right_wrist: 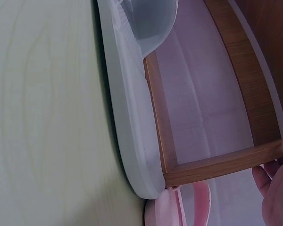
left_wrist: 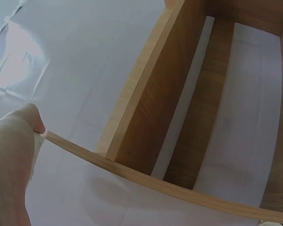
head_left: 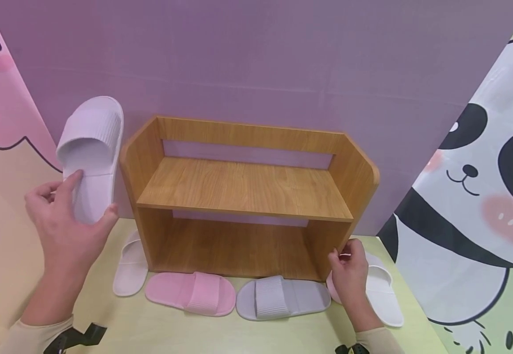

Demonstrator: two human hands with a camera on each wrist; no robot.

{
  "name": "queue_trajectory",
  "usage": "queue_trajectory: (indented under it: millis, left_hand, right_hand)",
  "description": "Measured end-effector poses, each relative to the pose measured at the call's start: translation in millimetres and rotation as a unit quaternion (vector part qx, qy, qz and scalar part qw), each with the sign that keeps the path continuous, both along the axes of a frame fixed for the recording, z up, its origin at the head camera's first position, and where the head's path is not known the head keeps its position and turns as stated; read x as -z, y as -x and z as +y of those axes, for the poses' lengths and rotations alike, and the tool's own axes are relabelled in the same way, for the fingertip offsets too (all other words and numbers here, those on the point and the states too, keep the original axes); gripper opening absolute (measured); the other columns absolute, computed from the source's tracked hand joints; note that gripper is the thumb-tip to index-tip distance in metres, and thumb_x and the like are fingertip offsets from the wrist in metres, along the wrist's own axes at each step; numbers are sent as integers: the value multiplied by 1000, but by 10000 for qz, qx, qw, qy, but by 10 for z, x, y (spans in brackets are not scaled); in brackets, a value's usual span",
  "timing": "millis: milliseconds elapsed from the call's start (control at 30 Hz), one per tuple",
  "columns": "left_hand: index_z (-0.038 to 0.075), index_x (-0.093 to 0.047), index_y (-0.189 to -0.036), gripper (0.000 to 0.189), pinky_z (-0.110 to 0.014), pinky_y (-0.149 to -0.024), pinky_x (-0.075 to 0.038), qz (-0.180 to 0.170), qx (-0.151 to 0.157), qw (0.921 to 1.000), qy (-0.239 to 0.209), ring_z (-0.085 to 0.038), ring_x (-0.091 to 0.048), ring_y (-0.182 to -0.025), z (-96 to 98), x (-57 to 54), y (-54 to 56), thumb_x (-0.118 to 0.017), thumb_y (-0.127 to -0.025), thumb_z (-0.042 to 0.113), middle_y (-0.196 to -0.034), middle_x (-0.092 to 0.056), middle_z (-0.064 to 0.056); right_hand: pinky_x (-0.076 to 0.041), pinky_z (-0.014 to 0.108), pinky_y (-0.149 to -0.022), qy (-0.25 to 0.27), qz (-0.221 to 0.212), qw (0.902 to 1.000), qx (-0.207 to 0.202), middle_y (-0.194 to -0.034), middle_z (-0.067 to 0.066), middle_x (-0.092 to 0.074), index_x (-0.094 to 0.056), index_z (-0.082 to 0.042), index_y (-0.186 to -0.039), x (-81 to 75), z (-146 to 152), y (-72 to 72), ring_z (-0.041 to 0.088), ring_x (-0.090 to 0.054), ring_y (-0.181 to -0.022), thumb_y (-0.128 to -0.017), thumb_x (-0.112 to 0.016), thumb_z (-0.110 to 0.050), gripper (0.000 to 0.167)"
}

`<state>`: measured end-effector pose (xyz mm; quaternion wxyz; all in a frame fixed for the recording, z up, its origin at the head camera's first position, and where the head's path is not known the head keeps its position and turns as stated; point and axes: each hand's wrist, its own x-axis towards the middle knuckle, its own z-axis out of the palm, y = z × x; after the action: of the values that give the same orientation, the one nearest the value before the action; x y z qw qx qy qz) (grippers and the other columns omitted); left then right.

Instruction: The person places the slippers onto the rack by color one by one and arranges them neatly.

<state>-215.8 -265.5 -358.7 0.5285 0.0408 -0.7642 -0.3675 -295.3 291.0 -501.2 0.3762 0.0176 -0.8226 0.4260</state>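
My left hand holds a white slipper upright, toe up, to the left of a two-tier wooden shoe rack. Thumb and fingers grip the slipper around its heel end. In the left wrist view, part of that hand shows at the left edge beside the rack's side panel; the slipper is mostly hidden there. Low on the rack's right side, my right hand pinches the front edge of the side panel, with curled fingertips behind it.
A pink slipper and a grey slipper lie before the rack on the pale table. Another white slipper lies at left. Right of the rack are a white slipper and a partly hidden pink slipper. A purple wall stands behind.
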Motion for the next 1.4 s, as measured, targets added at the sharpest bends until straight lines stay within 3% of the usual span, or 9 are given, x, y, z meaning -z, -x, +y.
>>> queue_trajectory:
  millis: [167,467,533,633,700,767,967,1400]
  left_hand:
    - [15,-72,-145,80,-26,-96,-35,5,82,10000,-14,4,-29,-126,29,-39,1,-90,-68,19,-129,-27,27]
    - [14,-73,-144,82,-22,-96,-35,107,506,9987,4,0,-31,-130,188,-72,6,-91,-65,19,-133,-30,22]
    - [15,-73,-145,83,-22,-96,-35,64,593,9982,19,0,-31,-129,228,-69,9,-93,-65,18,-136,-38,14]
    - [18,-71,-148,85,-25,-94,-35,-94,642,9979,25,-1,-31,-127,288,-61,8,-95,-66,17,-141,-46,-7]
    - [20,-70,-150,87,-30,-94,-36,-169,682,9975,39,-3,-32,-127,327,-55,10,-95,-67,17,-145,-45,-22]
    - [21,-69,-151,87,-36,-94,-37,-197,754,9969,119,-10,-35,-129,364,-48,15,-95,-68,18,-147,-43,-26]
    - [18,-69,-150,84,-46,-92,-38,-21,944,9946,436,-32,-40,-129,473,-29,48,-92,-69,27,-144,-44,-30]
    - [15,-71,-147,83,-46,-91,-39,231,1095,9912,704,-38,-46,-123,597,-31,116,-91,-68,32,-140,-46,-31]
  right_hand:
    - [-49,8,-77,-31,17,10000,13,-100,14,-66,-58,2,-109,-3,-2,-5,6,-59,-89,-95,-66,10,18]
    - [-54,15,-77,-26,-66,10000,36,-101,14,-67,-58,2,-110,-11,-8,-22,6,-59,-90,-95,-67,9,18]
    - [-55,17,-77,-11,-64,10000,31,-101,14,-67,-58,2,-109,-11,-7,-23,7,-59,-90,-95,-67,9,18]
    - [-55,16,-77,-1,-88,10000,28,-102,14,-67,-58,2,-110,-13,-7,-20,8,-59,-90,-96,-67,8,18]
    - [-54,15,-78,-16,-133,9999,36,-103,13,-67,-58,1,-111,-13,-9,-17,9,-59,-91,-96,-67,8,18]
    - [-54,15,-79,-29,-161,9999,47,-104,12,-67,-58,1,-112,-14,-14,-20,9,-59,-92,-97,-66,7,18]
    - [-55,18,-78,-22,-172,9998,49,-102,13,-67,-58,1,-111,-10,-20,-24,9,-59,-90,-96,-67,8,19]
    - [-52,13,-76,48,-81,9999,42,-100,14,-67,-58,2,-109,1,-17,-10,9,-59,-89,-95,-65,9,17]
